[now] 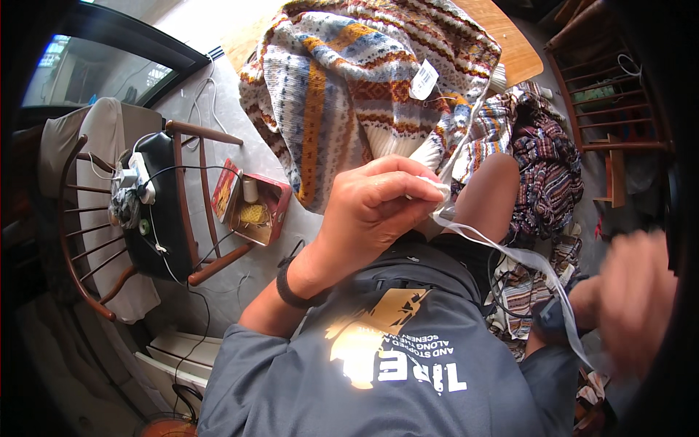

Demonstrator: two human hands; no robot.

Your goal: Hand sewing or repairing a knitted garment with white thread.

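Observation:
My left hand (382, 197) is closed in a pinch on one end of a thin white, see-through ribbon (542, 264), above my lap. From there the ribbon runs slack to the right, down towards my right hand (635, 306). That hand is smeared by motion at the far right, so its fingers cannot be made out. A patterned knit sweater (342, 95) in white, blue, orange and rust hangs over the table edge beyond my left hand. It carries a white paper tag (424, 80), and a narrow pale strip (477, 109) runs down its right side.
The wooden table (520, 54) lies ahead. At left stand a chair (156, 204) with a power strip (143, 178) and cables, and an open red tin (271, 211) holding yellow and white items. More knitwear (546, 171) is heaped at right, near a wooden rack (608, 95).

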